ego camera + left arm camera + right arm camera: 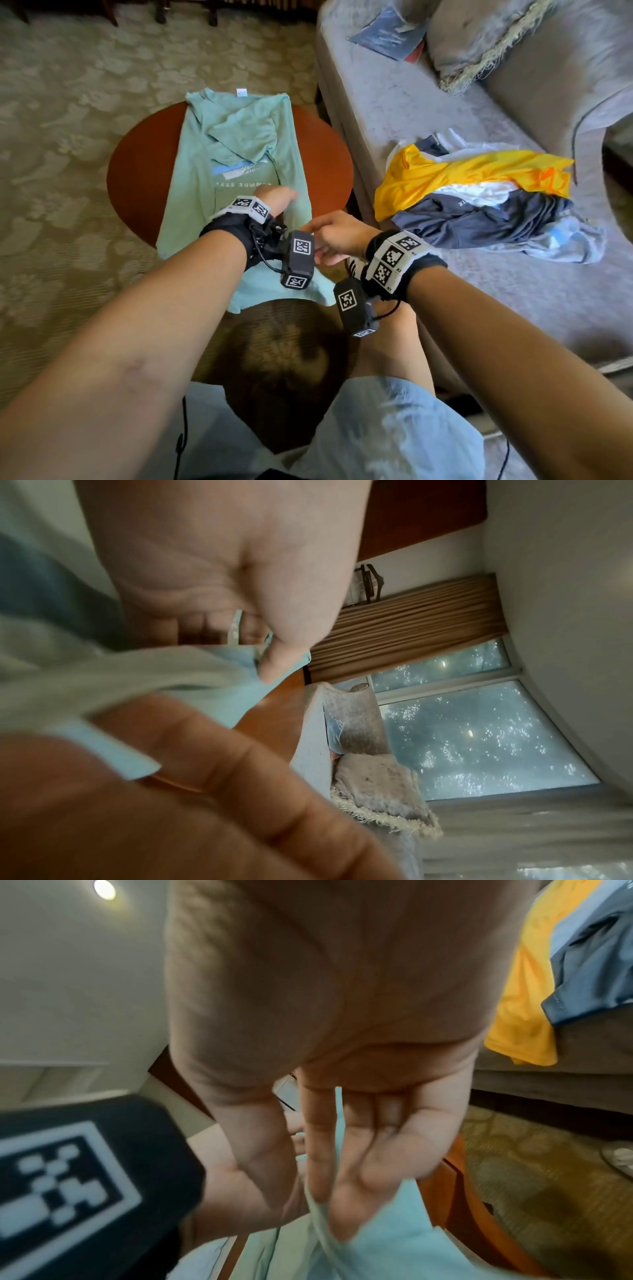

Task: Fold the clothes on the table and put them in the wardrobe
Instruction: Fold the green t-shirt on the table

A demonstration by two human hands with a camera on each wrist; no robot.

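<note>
So the mint green t-shirt was laid lengthwise on the small round wooden table, collar tag at the far end and hem spilling off the near edge toward the person's knees. Both sleeves looked already tucked in over the chest, which is why it read as a long narrow strip rather than a full shirt shape; I'd guess that was the setup for doubling it end to end. The left hand was down on the right side of the shirt just below the printed lettering, and the left wrist view showed its thumb and fingers curled onto a fold of the mint cloth, so it was pinching the edge, probably to keep the side fold from springing open. The right hand sat close beside it near the table's right edge; in the right wrist view its fingers were fairly straight with the shirt edge running along them, thumb close in, so whether it truly had a grip or was just sliding under the fabric I couldn't tell. The rest of the laundry, a yellow, white and navy heap of clothes, was parked on the grey sofa to the right, presumably waiting its turn. No wardrobe in sight anywhere.
</note>
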